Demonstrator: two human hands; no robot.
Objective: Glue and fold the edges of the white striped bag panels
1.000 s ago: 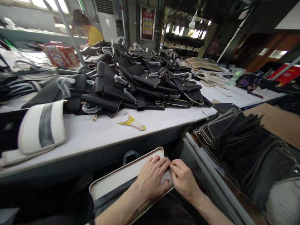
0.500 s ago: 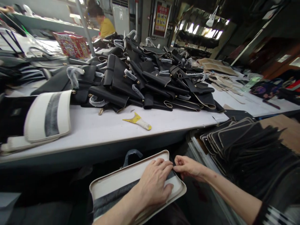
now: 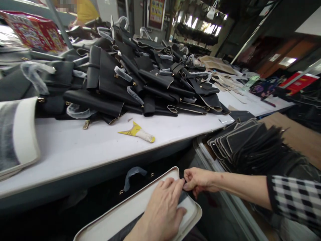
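My left hand point(image 3: 163, 207) lies flat, fingers stretched, on a white panel point(image 3: 125, 214) with raised, rounded edges and a dark lengthwise stripe. This panel seems to be part of a black bag, held tilted below the table edge. A curved, plastic-wrapped handle point(image 3: 129, 176) with gold-coloured fittings shows on the bag's far side. At the panel's right end, my right hand point(image 3: 199, 180) pinches dark material at the edge, close to my left fingertips. What exactly sits between those fingers is partly hidden.
Black bags point(image 3: 110, 77) with wrapped handles are heaped on the white table point(image 3: 75, 144). A yellow-and-white forked piece point(image 3: 137, 132) lies near the front edge. Stacked dark panels point(image 3: 240, 140) stand on the right. Another white panel point(image 3: 25, 130) is at left. A person in yellow point(image 3: 86, 11) is behind.
The view has swung right and closer to the table. The bag and both hands stay together, with more of its handle showing. My right forearm lies more level, and its checked sleeve shows more.
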